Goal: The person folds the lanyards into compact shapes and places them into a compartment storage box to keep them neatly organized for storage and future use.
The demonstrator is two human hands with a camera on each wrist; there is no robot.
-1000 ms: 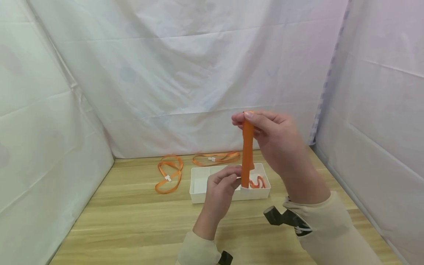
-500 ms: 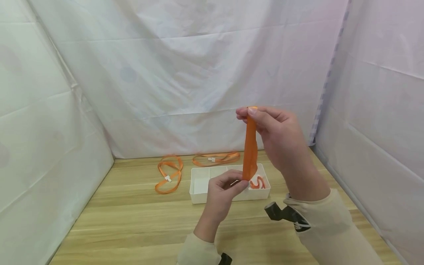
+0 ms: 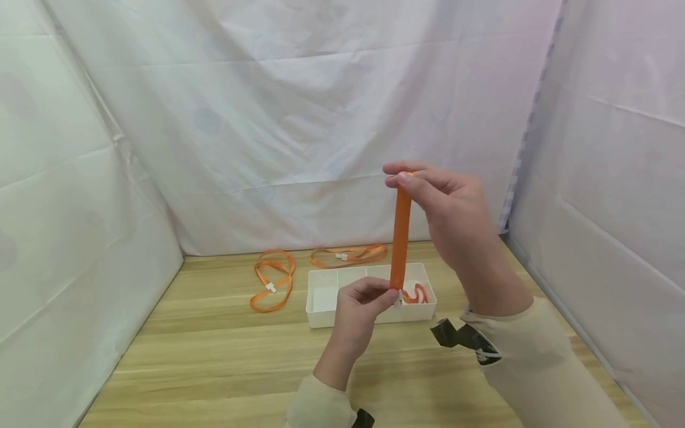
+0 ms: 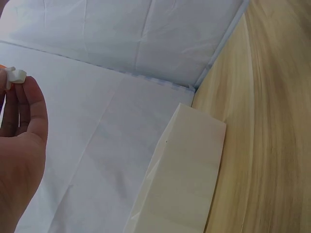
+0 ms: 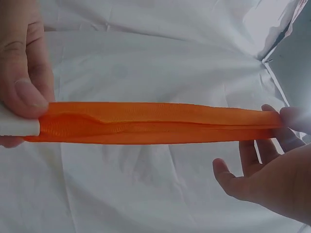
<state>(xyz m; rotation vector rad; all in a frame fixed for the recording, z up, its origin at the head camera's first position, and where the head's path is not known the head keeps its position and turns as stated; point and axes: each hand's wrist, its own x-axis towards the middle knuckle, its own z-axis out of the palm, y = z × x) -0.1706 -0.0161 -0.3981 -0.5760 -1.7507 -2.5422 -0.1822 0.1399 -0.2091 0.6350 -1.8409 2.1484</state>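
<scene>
The folded orange lanyard stretches taut above the table, its long axis nearly upright, top leaning slightly right. The right hand pinches its upper end; the left hand pinches the lower end, where a white clip points down.

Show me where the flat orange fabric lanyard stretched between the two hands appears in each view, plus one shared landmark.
Head: orange lanyard, right of centre, nearly upright.
Left wrist: only a sliver of lanyard, upper left edge.
Right wrist: the lanyard spans the middle, roughly horizontal.
Shared landmark: the left hand, at the lanyard's white plastic clip.
</scene>
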